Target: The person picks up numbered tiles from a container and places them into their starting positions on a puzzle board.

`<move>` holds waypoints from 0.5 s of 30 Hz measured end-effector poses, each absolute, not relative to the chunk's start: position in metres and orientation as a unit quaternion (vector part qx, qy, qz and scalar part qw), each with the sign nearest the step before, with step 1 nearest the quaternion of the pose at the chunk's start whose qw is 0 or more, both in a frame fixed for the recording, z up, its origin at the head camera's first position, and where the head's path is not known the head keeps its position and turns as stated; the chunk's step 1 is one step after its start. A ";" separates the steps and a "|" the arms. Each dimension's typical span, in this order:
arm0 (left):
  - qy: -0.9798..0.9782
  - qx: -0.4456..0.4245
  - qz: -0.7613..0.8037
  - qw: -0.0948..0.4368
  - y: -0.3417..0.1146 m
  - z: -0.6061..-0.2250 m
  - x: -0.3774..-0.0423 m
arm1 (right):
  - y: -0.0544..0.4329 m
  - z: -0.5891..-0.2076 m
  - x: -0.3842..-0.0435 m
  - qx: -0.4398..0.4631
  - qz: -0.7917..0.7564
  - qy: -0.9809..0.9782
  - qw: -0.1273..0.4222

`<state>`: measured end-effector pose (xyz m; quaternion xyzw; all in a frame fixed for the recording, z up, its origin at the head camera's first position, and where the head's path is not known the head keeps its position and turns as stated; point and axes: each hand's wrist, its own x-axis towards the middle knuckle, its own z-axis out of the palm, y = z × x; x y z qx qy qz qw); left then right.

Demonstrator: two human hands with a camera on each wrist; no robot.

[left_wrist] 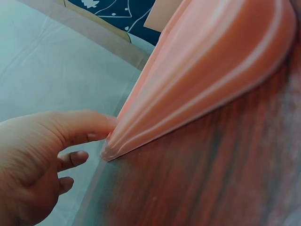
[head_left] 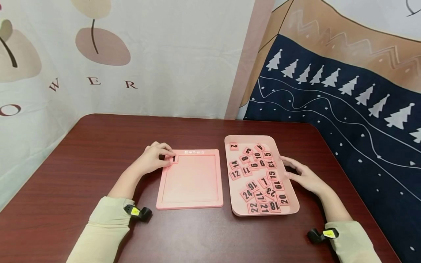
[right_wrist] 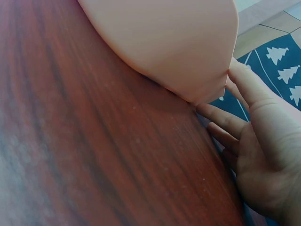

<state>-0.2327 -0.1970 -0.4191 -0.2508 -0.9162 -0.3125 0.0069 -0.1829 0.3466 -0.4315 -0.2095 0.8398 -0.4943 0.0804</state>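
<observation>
In the head view my left hand (head_left: 156,157) reaches over the upper left corner of a pink puzzle board (head_left: 190,206). Its thumb and forefinger meet at a small square number tile (head_left: 174,159) marked 1, which sits in that corner of the frame. The left wrist view shows the thumb of this hand (left_wrist: 42,155) at the board's edge, the other fingers bent below. My right hand (head_left: 306,176) touches the right side of a pink tray (head_left: 240,197) with extended fingers. Loose number tiles (head_left: 264,182), several of them turned sideways or upside down, lie in the tray.
Board and tray rest side by side on a dark red wooden table (head_left: 197,237). Behind the table hang a pale printed cloth (head_left: 177,73) and a navy cloth with white trees (head_left: 315,95). Each sleeve carries a small black wrist camera (head_left: 144,214).
</observation>
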 end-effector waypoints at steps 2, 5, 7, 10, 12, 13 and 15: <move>-0.915 -0.249 -0.316 0.008 -0.195 -0.417 -0.232 | 0.346 -0.431 -0.183 -0.208 -0.494 0.841 0.081; -0.909 -0.248 -0.334 0.009 -0.191 -0.413 -0.231 | 0.346 -0.431 -0.182 -0.204 -0.493 0.842 0.082; -0.905 -0.249 -0.345 0.012 -0.187 -0.408 -0.229 | 0.346 -0.431 -0.182 -0.203 -0.492 0.842 0.082; -0.898 -0.250 -0.363 0.016 -0.179 -0.401 -0.227 | 0.346 -0.431 -0.182 -0.204 -0.493 0.842 0.082; -0.894 -0.248 -0.373 0.020 -0.173 -0.395 -0.226 | 0.345 -0.431 -0.182 -0.204 -0.494 0.841 0.082; -0.893 -0.247 -0.377 0.022 -0.169 -0.393 -0.225 | 0.345 -0.431 -0.182 -0.203 -0.494 0.841 0.083; -0.889 -0.249 -0.383 0.027 -0.161 -0.389 -0.225 | 0.346 -0.430 -0.182 -0.203 -0.495 0.841 0.082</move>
